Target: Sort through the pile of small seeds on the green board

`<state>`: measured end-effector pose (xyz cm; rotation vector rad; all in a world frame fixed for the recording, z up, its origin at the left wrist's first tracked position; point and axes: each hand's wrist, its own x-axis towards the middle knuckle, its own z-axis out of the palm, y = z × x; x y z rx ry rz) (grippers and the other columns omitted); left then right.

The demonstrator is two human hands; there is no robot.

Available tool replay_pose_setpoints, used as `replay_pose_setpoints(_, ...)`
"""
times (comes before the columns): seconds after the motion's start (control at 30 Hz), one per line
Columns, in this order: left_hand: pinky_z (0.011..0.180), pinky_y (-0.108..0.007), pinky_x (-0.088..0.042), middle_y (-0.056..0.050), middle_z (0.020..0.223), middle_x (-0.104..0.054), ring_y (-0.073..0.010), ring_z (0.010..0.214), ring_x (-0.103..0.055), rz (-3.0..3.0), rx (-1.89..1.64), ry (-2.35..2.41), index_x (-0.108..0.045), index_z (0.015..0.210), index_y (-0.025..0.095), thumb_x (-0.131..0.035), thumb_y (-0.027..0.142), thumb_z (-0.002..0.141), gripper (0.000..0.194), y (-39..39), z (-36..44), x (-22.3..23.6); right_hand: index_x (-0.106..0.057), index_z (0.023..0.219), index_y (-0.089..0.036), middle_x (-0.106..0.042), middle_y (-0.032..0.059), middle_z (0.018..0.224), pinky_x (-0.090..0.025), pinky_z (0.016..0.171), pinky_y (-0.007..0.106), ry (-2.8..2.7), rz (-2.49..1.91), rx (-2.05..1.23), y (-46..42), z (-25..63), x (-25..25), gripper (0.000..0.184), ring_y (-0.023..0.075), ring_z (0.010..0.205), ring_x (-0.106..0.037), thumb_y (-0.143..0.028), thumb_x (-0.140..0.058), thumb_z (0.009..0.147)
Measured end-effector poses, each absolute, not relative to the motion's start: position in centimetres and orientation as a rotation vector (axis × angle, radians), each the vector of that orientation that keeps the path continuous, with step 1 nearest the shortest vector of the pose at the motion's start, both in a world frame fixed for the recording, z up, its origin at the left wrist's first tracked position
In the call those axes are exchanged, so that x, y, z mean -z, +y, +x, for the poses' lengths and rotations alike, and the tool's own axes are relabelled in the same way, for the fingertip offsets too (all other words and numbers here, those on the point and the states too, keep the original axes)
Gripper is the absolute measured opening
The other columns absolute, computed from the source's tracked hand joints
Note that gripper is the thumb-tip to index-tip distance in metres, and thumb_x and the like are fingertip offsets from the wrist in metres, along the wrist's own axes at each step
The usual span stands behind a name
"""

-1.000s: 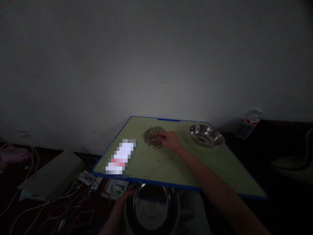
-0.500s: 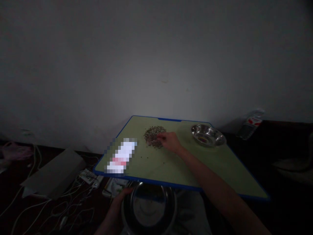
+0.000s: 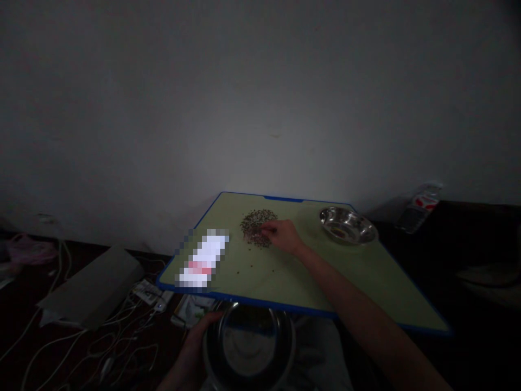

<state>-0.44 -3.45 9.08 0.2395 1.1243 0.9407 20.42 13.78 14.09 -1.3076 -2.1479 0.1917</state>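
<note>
My right hand point(image 3: 280, 234) is at the right side of a round, spread-out heap of small dark grains point(image 3: 254, 222), seeds or beans too small to tell apart. Its thumb and fingers are pinched together over the heap; whatever lies between them is too small to make out. A few loose grains point(image 3: 251, 266) lie on the pale green tabletop point(image 3: 301, 288) in front of the heap. Below the table's front edge, my left hand point(image 3: 199, 339) grips the left rim of a shiny metal bowl point(image 3: 249, 347). Part of that bowl is hidden under the tabletop.
A second metal bowl point(image 3: 348, 225), with something small inside, stands at the right rear of the table. A lit, blurred phone point(image 3: 203, 260) lies at the left. Beyond the table are a plastic bottle point(image 3: 421, 206), a grey box point(image 3: 91, 288) and tangled cables point(image 3: 118, 336). A wall rises behind.
A few loose grains have shifted on the tabletop, some closer to the front edge. My right hand stays at the heap and my left hand still holds the bowl.
</note>
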Motion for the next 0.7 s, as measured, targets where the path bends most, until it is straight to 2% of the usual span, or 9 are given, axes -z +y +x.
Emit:
replay_pose_setpoints(0.1,0.065,-0.031,-0.047,-0.007,0.057,-0.070,-0.0203,0.058,-0.065,0.214,-0.957,1.146,-0.066,0.062,0.011,-0.058,0.023,0.067,0.016,-3.4,-0.5,-8.6,-0.068,0.088,-0.025,-0.069,-0.0014,0.076,-0.044,0.067,0.023,-2.146,-1.309,-0.222,13.8,20.4,-14.1,0.020,0.0127,0.066,-0.061,-0.024,-0.055,0.073)
replay_pose_setpoints(0.27,0.067,-0.033,-0.047,-0.008,0.061,-0.071,-0.0240,0.067,-0.065,0.217,-0.918,1.078,-0.067,0.064,0.012,-0.058,0.028,0.066,0.018,-3.3,-0.6,-8.2,-0.069,0.087,-0.024,-0.069,-0.0003,0.075,-0.045,0.066,0.024,-2.135,-1.302,-0.248,13.8,20.4,-14.1,0.019,0.0127,0.066,-0.061,-0.024,-0.056,0.072)
replay_pose_setpoints(0.43,0.067,-0.031,-0.047,-0.005,0.060,-0.071,-0.0215,0.065,-0.065,0.228,-0.940,1.114,-0.067,0.065,0.012,-0.058,0.025,0.067,0.015,-3.4,-0.7,-8.1,-0.069,0.084,-0.022,-0.069,-0.0007,0.073,-0.045,0.064,0.022,-2.137,-1.230,-0.312,13.9,20.4,-14.1,0.018,0.0114,0.063,-0.061,-0.022,-0.056,0.071)
replay_pose_setpoints(0.7,0.066,-0.032,-0.047,-0.006,0.061,-0.071,-0.0223,0.067,-0.065,0.229,-0.925,1.094,-0.066,0.067,0.012,-0.060,0.026,0.066,0.016,-3.5,-0.6,-7.7,-0.069,0.081,-0.021,-0.068,-0.0010,0.071,-0.045,0.063,0.021,-2.149,-1.230,-0.461,13.9,20.4,-14.1,0.015,0.0113,0.064,-0.061,-0.022,-0.060,0.068)
